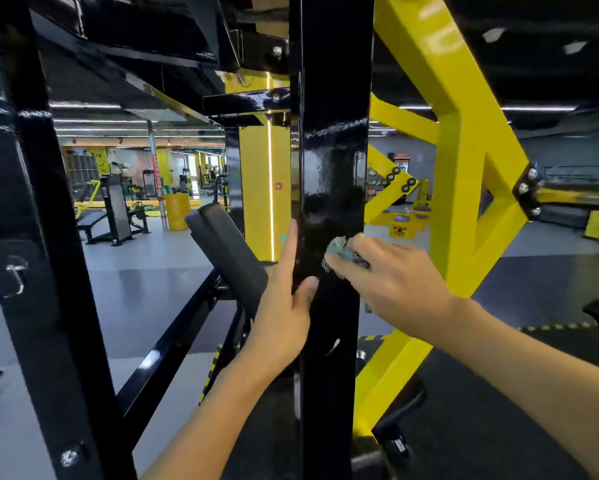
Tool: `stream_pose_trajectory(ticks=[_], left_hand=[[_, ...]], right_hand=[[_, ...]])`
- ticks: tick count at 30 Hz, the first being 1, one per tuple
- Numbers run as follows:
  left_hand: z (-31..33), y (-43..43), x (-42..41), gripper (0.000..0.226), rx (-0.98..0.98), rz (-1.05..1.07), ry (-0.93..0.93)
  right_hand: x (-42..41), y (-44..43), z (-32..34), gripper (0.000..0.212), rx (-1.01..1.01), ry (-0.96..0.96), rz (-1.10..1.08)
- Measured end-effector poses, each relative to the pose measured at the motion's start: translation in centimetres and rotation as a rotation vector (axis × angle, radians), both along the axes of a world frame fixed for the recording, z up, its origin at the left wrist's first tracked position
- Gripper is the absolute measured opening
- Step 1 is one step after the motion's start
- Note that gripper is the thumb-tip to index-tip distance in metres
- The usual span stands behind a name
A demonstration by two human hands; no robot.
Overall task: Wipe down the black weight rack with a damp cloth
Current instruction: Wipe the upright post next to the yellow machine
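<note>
Two hands are up at the tall black post [332, 150] of the rack, right in the middle of the view. The left hand [284, 306] is flat and wide. Its straight fingers lie along the left edge of the post and its thumb touches the front. It holds nothing. The right hand [395, 282] has its fingers curled round a small grey cloth [341, 252], bunched up into a ball. The cloth is pressed on the front of the post, just beside the left thumb and a bit higher.

So the step in hand looks like the wiping itself, on the middle part of this post. The post shines above the cloth, but I cannot tell if that is water or just light. A small pale mark [334, 346] shows lower down on the post, below both hands.

Next, the cloth likely needs to slide up or down the post with a firm push, and the low mark may need a rub. The other black bar [52, 237] on the left may need a wipe too. Behind the post stands a yellow frame [464, 168], which is not part of the job.
</note>
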State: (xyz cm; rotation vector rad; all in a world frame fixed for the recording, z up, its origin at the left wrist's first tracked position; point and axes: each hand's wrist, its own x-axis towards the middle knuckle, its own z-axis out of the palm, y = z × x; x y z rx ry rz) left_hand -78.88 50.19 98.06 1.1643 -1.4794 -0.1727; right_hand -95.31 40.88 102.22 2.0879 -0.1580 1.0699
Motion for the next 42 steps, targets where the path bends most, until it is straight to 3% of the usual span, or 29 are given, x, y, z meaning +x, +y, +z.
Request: stream_pose_trajectory(ticks=[3,7,11,16,20,24,28,29,32,33,36,37,40,42], left_hand=[[-0.6,-0.1,0.0,0.071,-0.005,-0.026,0.031],[-1.0,-0.3,0.2,0.069,-0.046,-0.078,0.046],[-1.4,-0.3,0.2,0.070,-0.046,-0.051,0.039],[-1.7,-0.5,0.2,0.069,-0.026,-0.032,0.039],[-1.7,-0.4,0.1,0.068,-0.025,-0.025,0.005],[-1.6,-0.4,0.1,0.069,-0.021,-0.015,0.003],[-2.0,-0.2,0.1,0.072,-0.001,-0.028,-0.008],[-2.4,-0.1,0.2,0.073,0.005,-0.029,-0.012],[-3.4,0.2,-0.1,0.074,0.040,-0.009,0.011],[-3.5,0.3,-0.2,0.073,0.043,-0.012,0.019],[-3.6,0.2,-0.3,0.072,0.041,-0.016,0.026],[-3.7,0.1,-0.2,0.071,0.041,-0.023,0.029],[-4.1,-0.1,0.2,0.070,0.049,-0.049,0.043],[-4.3,-0.1,0.4,0.069,0.056,-0.062,0.027]], right_hand=[[0.8,0.7,1.9,0.027,0.162,-0.297,-0.086],[2.3,1.8,0.6,0.028,-0.032,0.028,-0.039],[2.1,1.6,2.5,0.025,0.125,-0.239,-0.091],[1.9,1.9,0.3,0.028,-0.017,0.090,-0.018],[1.3,1.1,1.0,0.025,0.183,-0.291,-0.064],[0.9,0.6,-2.0,0.025,0.001,-0.001,-0.032],[0.8,0.5,-1.4,0.020,0.161,-0.231,-0.068],[1.1,0.8,-2.2,0.020,0.179,-0.230,-0.061],[0.9,0.8,-4.1,0.022,0.038,0.023,-0.036],[0.6,0.7,-3.6,0.022,0.035,0.026,-0.041],[1.0,1.3,-2.4,0.015,0.230,-0.225,-0.089],[1.5,1.9,-2.8,0.013,0.236,-0.222,-0.097],[2.3,2.3,-4.3,0.012,0.062,0.046,-0.073],[2.3,2.0,-2.6,0.016,0.145,-0.065,-0.102]])
